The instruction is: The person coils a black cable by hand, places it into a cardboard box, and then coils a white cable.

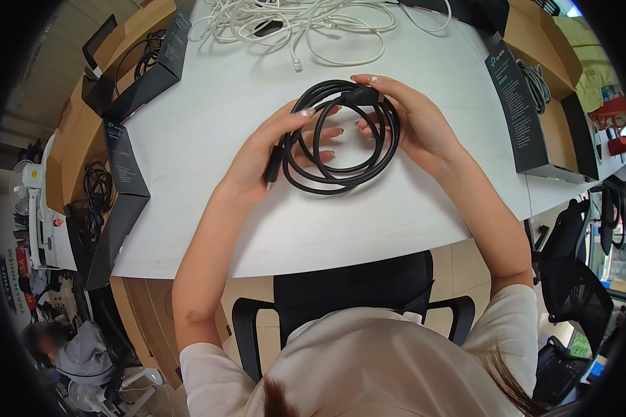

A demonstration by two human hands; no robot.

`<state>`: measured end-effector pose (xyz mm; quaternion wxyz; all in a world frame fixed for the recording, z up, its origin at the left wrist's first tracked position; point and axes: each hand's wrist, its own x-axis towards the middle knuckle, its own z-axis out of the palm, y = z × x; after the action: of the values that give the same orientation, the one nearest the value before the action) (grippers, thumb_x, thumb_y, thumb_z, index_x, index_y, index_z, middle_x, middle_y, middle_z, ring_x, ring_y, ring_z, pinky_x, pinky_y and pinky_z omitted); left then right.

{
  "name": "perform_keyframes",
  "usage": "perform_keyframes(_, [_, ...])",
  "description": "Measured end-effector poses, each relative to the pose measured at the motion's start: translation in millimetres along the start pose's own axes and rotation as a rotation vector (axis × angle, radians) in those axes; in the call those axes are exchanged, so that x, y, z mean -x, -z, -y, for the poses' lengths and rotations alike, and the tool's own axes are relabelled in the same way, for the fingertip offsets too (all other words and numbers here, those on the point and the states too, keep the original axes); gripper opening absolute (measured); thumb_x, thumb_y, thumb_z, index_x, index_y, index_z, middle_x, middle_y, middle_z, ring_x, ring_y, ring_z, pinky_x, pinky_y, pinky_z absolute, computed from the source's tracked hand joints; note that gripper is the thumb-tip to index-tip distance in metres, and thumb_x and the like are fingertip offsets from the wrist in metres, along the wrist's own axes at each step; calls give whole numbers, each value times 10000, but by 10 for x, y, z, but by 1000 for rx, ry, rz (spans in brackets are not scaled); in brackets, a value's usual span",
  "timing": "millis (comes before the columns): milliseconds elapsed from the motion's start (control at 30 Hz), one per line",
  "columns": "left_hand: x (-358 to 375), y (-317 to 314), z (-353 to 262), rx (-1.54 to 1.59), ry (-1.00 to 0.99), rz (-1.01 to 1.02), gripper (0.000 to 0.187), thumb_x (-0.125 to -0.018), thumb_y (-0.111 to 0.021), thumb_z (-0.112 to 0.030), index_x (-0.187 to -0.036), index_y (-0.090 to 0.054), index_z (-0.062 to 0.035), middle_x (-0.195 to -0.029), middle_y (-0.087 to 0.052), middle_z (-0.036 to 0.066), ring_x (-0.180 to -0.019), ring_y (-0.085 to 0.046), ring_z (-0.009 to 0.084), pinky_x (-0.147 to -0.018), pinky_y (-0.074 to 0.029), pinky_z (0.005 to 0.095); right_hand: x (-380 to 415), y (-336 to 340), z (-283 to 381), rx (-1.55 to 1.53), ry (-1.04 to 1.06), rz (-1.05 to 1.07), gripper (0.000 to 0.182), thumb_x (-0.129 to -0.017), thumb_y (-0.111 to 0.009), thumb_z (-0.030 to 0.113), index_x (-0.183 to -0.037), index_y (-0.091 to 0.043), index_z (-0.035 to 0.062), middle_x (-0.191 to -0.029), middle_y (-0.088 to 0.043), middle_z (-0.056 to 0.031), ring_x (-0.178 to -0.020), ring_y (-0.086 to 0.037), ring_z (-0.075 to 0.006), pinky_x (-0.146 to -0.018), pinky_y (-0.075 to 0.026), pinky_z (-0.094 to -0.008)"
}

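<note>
A black cable (pixel 341 187), wound into a round coil of several loops, is held up over the white table between my two hands. My left hand (pixel 275 139) grips the coil's left side, thumb on top and fingers behind the loops. A black connector hangs beside that palm. On the right, my right hand (pixel 414 121) holds the coil's upper right side near a thick black plug (pixel 361 96), its thumb and index finger at the top and other fingertips showing through the loops.
White cables (pixel 313 24) lie tangled at the table's (pixel 313 240) far edge. Open boxes with black cables stand at left (pixel 125 163) and upper left (pixel 170 52); another with a grey cable (pixel 515 104) is at right. A black chair is below, and a person sits at lower left.
</note>
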<state>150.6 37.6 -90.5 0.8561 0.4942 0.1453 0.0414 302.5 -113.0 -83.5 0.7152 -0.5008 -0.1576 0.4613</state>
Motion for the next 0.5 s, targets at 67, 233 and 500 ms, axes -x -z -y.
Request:
perform_keyframes(67, [-1, 6, -12, 12, 0, -7, 508, -894, -508, -295, -1287, -395, 6, -1201, -541, 130, -1074, -567, 269, -861, -495, 367, -12, 17, 1, 5, -25, 0, 324, -881, -560, 212, -1109, -574, -18, -882, -642, -89, -682, -644, -156, -590, -551, -223])
perform_keyframes(233, [-3, 18, 7, -28, -6, -20, 512, -909, -497, -354, -1289, -413, -21, -1246, -520, 125, -1085, -562, 262, -871, -494, 386, 3, 23, -3, 101, -8, -8, 332, -873, -568, 243, -1110, -577, 11, -873, -643, -65, -715, -641, -143, -629, -546, -228])
perform_keyframes(500, [-7, 2, -18, -25, 1, -15, 703, -899, -356, -557, -1321, -381, 5, -1265, -500, 149, -1097, -553, 270, -870, -487, 406, -42, 71, -4, 20, -67, 51, 528, -921, -417, 457, -1204, -508, 20, -935, -633, -103, -742, -652, -170, -662, -568, -284])
